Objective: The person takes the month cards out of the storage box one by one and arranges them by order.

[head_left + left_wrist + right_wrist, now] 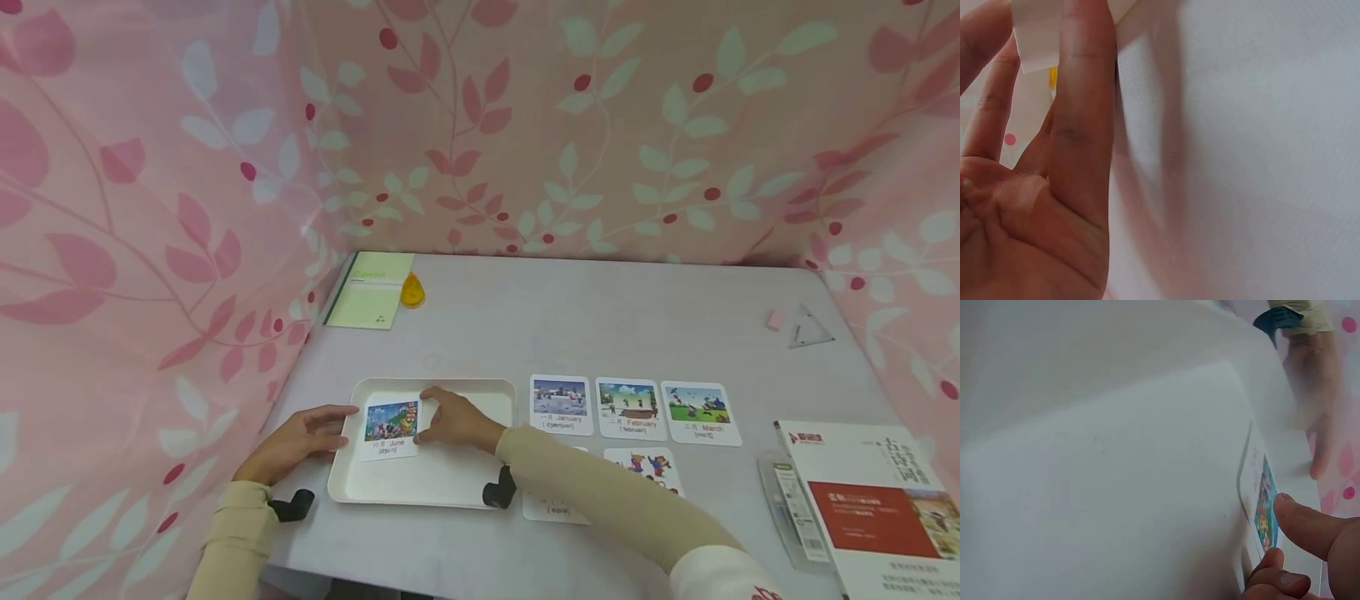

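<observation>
A white tray (442,487) lies near the table's front edge. A picture card marked June (390,427) lies in its left part. My right hand (429,417) reaches across the tray and pinches the card's right edge between thumb and fingers. The right wrist view shows a fingertip (1291,509) on the June card (1264,509) with the other fingers curled below it. My left hand (333,423) lies flat beside the tray, its straight fingers touching the left rim. In the left wrist view, the left hand (1054,156) shows an open palm and straight fingers.
Cards marked January (560,404), February (630,408) and March (701,412) lie in a row right of the tray, with two more cards (648,465) below them, partly under my forearm. A green notebook (370,289) lies at the back left, a book (877,508) at the front right. Pink curtains enclose the table.
</observation>
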Demonstrator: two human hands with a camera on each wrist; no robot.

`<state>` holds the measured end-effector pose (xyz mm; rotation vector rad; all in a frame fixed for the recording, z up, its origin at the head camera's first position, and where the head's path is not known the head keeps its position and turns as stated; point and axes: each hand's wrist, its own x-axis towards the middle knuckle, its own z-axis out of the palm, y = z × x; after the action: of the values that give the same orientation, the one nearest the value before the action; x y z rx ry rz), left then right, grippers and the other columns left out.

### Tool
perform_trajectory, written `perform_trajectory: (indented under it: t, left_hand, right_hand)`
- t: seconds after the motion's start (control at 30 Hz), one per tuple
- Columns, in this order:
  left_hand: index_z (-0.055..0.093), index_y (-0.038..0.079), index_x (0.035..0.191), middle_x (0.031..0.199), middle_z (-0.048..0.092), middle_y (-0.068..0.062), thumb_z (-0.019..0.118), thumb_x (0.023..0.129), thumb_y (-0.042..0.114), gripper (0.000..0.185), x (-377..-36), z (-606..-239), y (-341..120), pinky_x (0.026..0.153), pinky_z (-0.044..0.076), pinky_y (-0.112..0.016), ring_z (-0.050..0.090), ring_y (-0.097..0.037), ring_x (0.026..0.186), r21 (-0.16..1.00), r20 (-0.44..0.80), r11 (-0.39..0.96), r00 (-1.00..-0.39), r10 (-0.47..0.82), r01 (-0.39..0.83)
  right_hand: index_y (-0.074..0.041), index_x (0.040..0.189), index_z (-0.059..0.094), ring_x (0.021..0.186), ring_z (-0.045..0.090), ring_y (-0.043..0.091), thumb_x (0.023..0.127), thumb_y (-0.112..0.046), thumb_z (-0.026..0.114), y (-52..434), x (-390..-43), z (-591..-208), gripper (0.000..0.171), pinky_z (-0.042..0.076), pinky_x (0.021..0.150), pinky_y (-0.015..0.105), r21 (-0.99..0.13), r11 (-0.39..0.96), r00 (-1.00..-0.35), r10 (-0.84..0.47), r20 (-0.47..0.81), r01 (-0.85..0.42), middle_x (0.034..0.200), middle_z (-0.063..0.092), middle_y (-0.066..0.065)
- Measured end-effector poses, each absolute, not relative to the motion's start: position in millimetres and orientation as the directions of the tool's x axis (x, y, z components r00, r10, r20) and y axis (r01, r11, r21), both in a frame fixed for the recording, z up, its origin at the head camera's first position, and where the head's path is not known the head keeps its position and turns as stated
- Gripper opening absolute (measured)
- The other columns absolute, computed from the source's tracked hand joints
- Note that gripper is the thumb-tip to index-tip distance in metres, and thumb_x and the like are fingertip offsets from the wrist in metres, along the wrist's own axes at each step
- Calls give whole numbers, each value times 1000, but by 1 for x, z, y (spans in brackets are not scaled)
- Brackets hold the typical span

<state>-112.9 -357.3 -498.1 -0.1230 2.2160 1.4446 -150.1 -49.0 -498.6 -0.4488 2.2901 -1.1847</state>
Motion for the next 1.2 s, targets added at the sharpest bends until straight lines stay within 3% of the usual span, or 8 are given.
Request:
perform_trajectory:
  t: [0.17, 0.4, 0.57, 0.67, 0.8, 0.9, 1.03, 1.2]
  left_hand:
    - [58, 7, 145, 152, 48, -26, 79, 91, 18, 59, -113, -498, -358, 86, 58, -38, 51, -42, 134, 840, -441, 433, -876, 194, -327]
    - [57, 6, 146, 153, 46, -25, 80, 91, 19, 61, -114, -494, -356, 89, 57, -37, 45, -45, 139, 850, -431, 420, -879, 205, -319]
    - [58, 5, 145, 153, 47, -25, 79, 91, 16, 60, -113, -494, -356, 87, 57, -37, 47, -44, 137, 852, -430, 409, -882, 193, -326]
    - [58, 5, 145, 152, 47, -26, 79, 91, 15, 59, -112, -494, -356, 87, 58, -37, 49, -43, 136, 854, -432, 401, -882, 190, -331]
    - [57, 5, 146, 153, 46, -26, 78, 92, 15, 59, -112, -494, -356, 87, 58, -38, 50, -43, 135, 853, -435, 399, -880, 188, -336]
    - [56, 5, 147, 154, 45, -26, 78, 92, 16, 59, -112, -494, -356, 88, 58, -39, 49, -44, 136, 852, -437, 399, -880, 185, -339]
    - [56, 5, 146, 155, 43, -26, 78, 92, 17, 59, -111, -493, -356, 90, 57, -39, 45, -46, 139, 848, -439, 406, -881, 179, -340]
    - [56, 4, 146, 154, 44, -27, 77, 93, 15, 58, -111, -494, -356, 89, 58, -38, 49, -45, 136, 848, -440, 405, -880, 179, -341]
  right_hand:
    - [-9, 155, 41, 62, 56, 13, 83, -21, 88, -63, -153, -504, 87, 46, 59, 27, -775, 615, -825, -508, -249, -144, 70, 61, -1]
    - [-13, 161, 32, 59, 52, 14, 79, -25, 92, -71, -153, -508, 103, 44, 53, 29, -677, 709, -817, -502, -285, -199, 69, 59, 0]
    - [-5, 156, 40, 72, 56, 15, 76, -27, 94, -69, -151, -506, 99, 52, 70, 31, -648, 719, -809, -523, -268, -251, 90, 67, 4]
    - [-4, 150, 46, 80, 58, 16, 75, -27, 95, -68, -150, -506, 92, 53, 74, 31, -655, 710, -821, -520, -238, -259, 111, 63, 7]
    - [-5, 148, 41, 85, 60, 19, 78, -22, 93, -65, -147, -507, 89, 54, 74, 31, -698, 670, -832, -519, -197, -252, 127, 52, 13]
    - [-5, 151, 35, 87, 63, 18, 82, -16, 89, -62, -146, -504, 89, 54, 76, 31, -728, 635, -829, -533, -169, -260, 121, 59, 11]
    - [-6, 156, 31, 82, 63, 14, 85, -12, 85, -59, -147, -501, 89, 52, 72, 29, -744, 614, -817, -552, -168, -262, 102, 68, 6]
    - [0, 157, 31, 88, 66, 15, 87, -13, 84, -57, -145, -499, 89, 52, 79, 28, -737, 615, -798, -576, -177, -280, 104, 72, 8]
